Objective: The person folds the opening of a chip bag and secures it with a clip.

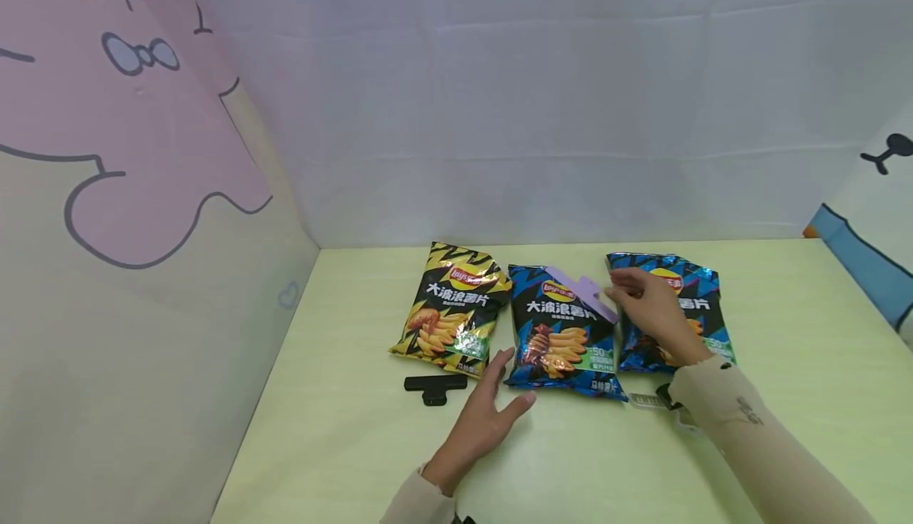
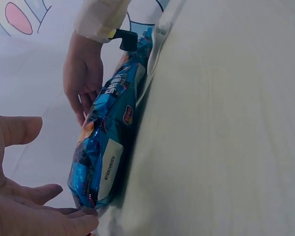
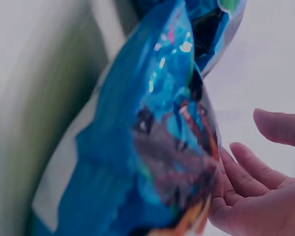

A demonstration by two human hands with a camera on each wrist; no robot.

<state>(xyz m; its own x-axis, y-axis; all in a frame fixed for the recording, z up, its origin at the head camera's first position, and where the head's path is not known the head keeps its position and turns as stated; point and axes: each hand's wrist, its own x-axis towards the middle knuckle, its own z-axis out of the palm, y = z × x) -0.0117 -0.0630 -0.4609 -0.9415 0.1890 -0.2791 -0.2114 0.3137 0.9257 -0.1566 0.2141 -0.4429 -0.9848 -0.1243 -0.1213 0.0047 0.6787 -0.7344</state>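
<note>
Three chip bags lie in a row in the head view: a yellow chip bag [image 1: 448,310], a blue chip bag [image 1: 563,338] in the middle, and another blue chip bag [image 1: 713,318] on the right. A purple bag clip [image 1: 588,294] sits slantwise across the middle bag's upper right corner. My right hand [image 1: 652,310] is over the right bag, fingertips close beside the clip's handle, thumb apart from the fingers in the right wrist view. My left hand [image 1: 485,421] has its fingers spread by the middle bag's lower left corner. In the left wrist view its fingertips [image 2: 86,219] are at the bag's end.
A black bag clip [image 1: 435,388] lies on the pale yellow table [image 1: 321,445] below the yellow bag. Part of a whitish clip [image 1: 646,401] shows beside my right sleeve. A white cloth backdrop [image 1: 556,112] rises behind the bags, with printed cloth at both sides.
</note>
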